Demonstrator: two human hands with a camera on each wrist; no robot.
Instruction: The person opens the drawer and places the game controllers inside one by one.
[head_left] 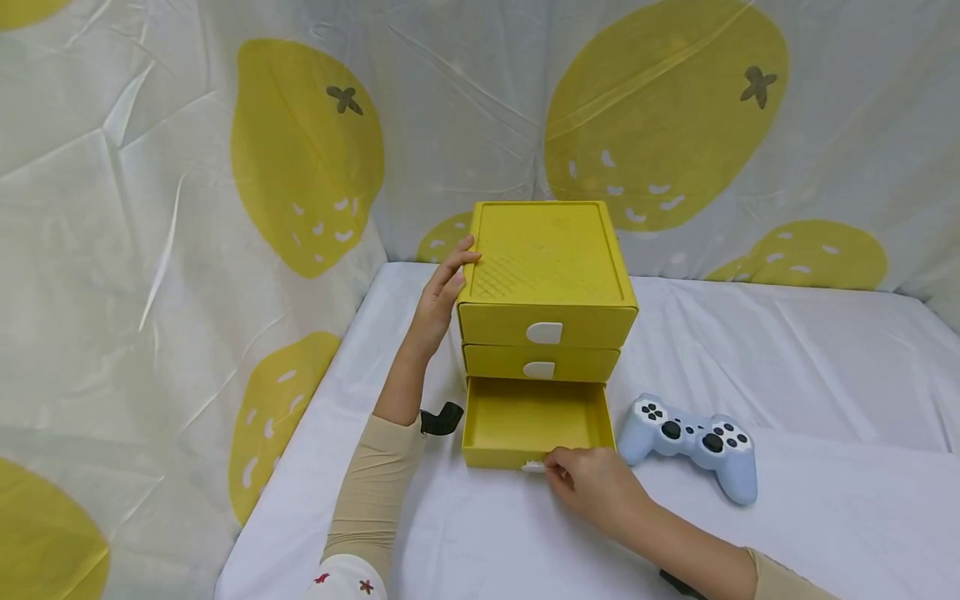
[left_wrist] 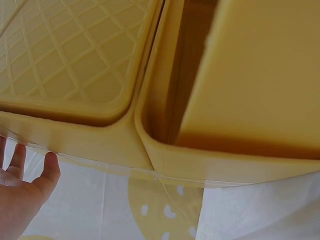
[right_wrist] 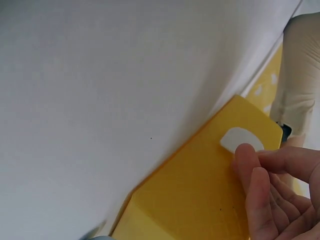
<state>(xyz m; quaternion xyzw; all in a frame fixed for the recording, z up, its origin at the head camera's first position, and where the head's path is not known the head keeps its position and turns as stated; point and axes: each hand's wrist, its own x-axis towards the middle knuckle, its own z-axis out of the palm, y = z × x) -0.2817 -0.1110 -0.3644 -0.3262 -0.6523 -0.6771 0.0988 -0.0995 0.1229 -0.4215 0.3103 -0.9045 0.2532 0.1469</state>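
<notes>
A small yellow drawer cabinet (head_left: pixel 555 258) stands on the white cloth. Its lowest drawer (head_left: pixel 487 458) is pulled out, its bare floor showing, while the two drawers above sit closed. My left hand (head_left: pixel 438 304) rests against the cabinet's left side near the top edge; in the left wrist view its fingers (left_wrist: pixel 49 175) lie along that side. At the front, my right hand (head_left: pixel 603 492) pinches the lowest drawer's white handle (head_left: pixel 533 467) between thumb and fingers. The right wrist view shows these fingertips at the same handle (right_wrist: pixel 240 138), partly covering it.
A light blue game controller (head_left: pixel 690 442) lies just right of the open drawer, near my right hand. A black piece (head_left: pixel 442 418) sits by my left wrist. Lemon-printed fabric (head_left: pixel 465 100) hangs behind and to the left of the white cloth surface (head_left: pixel 825 375).
</notes>
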